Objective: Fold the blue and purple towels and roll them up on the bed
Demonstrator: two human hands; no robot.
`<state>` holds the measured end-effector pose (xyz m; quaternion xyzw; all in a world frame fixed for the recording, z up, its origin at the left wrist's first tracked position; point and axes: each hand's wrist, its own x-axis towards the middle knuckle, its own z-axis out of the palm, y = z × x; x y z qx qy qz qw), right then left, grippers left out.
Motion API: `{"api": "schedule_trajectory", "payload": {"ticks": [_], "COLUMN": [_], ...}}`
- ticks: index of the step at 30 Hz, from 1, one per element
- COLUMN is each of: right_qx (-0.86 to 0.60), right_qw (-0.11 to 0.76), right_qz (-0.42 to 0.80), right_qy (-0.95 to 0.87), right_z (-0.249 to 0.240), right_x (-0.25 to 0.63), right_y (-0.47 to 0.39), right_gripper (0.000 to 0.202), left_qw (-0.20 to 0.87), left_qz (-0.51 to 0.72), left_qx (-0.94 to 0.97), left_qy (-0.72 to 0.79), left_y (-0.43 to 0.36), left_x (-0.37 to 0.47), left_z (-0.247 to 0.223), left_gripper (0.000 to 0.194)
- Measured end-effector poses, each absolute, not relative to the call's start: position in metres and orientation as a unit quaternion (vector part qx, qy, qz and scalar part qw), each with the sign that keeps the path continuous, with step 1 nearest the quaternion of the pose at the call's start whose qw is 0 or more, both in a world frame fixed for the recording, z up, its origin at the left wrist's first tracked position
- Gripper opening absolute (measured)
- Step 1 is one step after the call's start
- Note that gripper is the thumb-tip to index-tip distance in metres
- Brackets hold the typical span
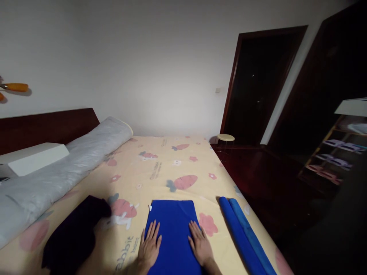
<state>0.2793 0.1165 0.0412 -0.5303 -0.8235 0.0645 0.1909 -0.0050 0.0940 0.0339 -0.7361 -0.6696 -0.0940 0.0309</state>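
Note:
A flat blue cloth [173, 229], folded into a rectangle with a small white tag at its far left corner, lies on the bed in front of me. My left hand [149, 246] rests on its left edge with the fingers spread. On the opposite edge, my right hand [200, 244] lies flat, fingers stretched out. To the right are two long blue rolls of cloth [246, 236], side by side. A dark, crumpled cloth [76, 233] lies to the left of my hands. The cloth's near end runs out of view.
The bed has a cream sheet [160, 168] printed with carrots and rabbits. Along the headboard [51, 124] lies a long grey bolster [86, 160], beside a white box [40, 158]. Past the bed's right edge stand a round stool [225, 138] and a shoe rack [335, 145].

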Motion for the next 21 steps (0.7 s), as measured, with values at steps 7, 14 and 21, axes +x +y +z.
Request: {"api": "schedule_trajectory", "payload": {"ticks": [7,14,21], "right_qx": [-0.447,-0.377,-0.551], "right_qw": [0.202,0.197,0.144], "right_qz": [0.019,0.084,0.12], "right_qy": [-0.871,-0.901,-0.813], "right_z": [0.048,0.065,0.049], "right_x": [0.29,0.218,0.264], "right_y": [0.123,0.141,0.187], "right_gripper": [0.051,0.052,0.06], "left_qw": [0.109,0.045,0.014], "left_qz": [-0.123,-0.101,-0.059], "left_qx": [-0.73,-0.8,-0.707], "left_qy": [-0.664,-0.59,-0.704], "left_y": [0.095,0.136,0.15], "left_x": [0.005,0.035,-0.025], "left_z": [0.036,0.043,0.049], "left_gripper": [0.053,0.053,0.052]}}
